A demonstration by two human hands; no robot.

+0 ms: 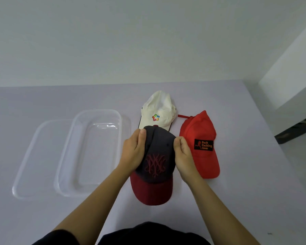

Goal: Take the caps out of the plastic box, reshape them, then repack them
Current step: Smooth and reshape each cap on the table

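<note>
Left hand (133, 152) and right hand (183, 152) clamp the navy cap (156, 156) crown from both sides. Risk: squeezing unevenly creases it, or it nudges the white cap (159, 110) touching behind.

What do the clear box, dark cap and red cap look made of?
Clear box: transparent glossy plastic, likely; the table shows through and the rim catches highlights.
Dark cap: matte woven-looking fabric; raised embroidered logo, crown creases softly.
Red cap: matte fabric, stitched seams visible, patch looks sewn on.
</note>
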